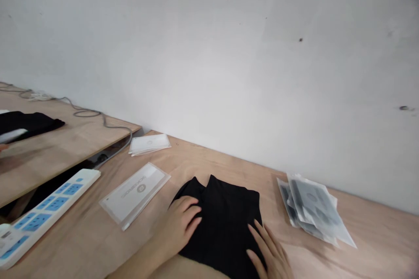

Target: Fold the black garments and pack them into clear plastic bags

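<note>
A folded black garment (222, 222) lies on the plywood table (369, 226) in front of me. My left hand (176, 226) rests flat on its left side, fingers slightly spread and not gripping. My right hand (268, 250) sits at the garment's right edge, its fingertips touching the cloth. A clear plastic bag with a white printed card inside (134, 194) lies left of my left hand, apart from it. Right of my right hand is a loose pile of plastic bags with dark contents (310, 209).
A small stack of white packets (149, 144) lies against the white wall (209, 43). A white power strip with blue sockets (46, 218) sits at the left. On a second table (65, 152) are black cloth (29, 124), a grey cable (98, 117) and a person's hand (2, 147) at the frame's edge.
</note>
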The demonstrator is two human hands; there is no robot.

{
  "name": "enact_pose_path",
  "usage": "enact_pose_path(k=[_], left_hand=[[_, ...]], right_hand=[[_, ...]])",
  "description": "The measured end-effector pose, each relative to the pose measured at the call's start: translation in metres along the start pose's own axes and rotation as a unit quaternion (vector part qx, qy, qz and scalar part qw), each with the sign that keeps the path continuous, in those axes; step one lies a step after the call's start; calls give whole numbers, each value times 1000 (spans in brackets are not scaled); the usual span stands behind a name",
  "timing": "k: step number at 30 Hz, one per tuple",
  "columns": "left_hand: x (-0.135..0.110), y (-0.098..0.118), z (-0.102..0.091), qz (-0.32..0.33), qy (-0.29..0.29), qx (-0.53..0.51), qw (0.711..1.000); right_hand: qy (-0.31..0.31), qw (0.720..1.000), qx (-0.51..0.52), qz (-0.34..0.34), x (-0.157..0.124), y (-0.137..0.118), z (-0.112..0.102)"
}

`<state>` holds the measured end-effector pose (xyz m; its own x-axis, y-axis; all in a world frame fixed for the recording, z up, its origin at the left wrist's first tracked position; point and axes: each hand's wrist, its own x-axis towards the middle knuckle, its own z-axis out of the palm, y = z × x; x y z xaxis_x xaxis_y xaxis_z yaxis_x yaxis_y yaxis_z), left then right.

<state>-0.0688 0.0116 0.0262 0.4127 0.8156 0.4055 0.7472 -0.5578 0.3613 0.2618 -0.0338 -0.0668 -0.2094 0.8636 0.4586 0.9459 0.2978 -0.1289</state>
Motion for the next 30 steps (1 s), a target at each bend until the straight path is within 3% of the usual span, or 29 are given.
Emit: enact_pose_path(k=[3,6,12,17,23,30], left_hand=[[39,5,23,23,-109,-5,994],[61,-5,40,-8,-174,6,985],[119,-27,42,-85,-103,-33,991],[165,-45,68,-158,-111,-52,980],[172,-57,91,-171,-138,-154,963],[169,-50,70,-118,-121,-235,957]], right_hand=[[-93,995,14,33,38,-20,2],[-136,986,51,82,60,-13,6],[-14,965,218,148,122,56,9],[-41,941,285,179,164,85,27],[-103,913,363,157,167,93,30],[-67,908,379,165,163,88,8]])
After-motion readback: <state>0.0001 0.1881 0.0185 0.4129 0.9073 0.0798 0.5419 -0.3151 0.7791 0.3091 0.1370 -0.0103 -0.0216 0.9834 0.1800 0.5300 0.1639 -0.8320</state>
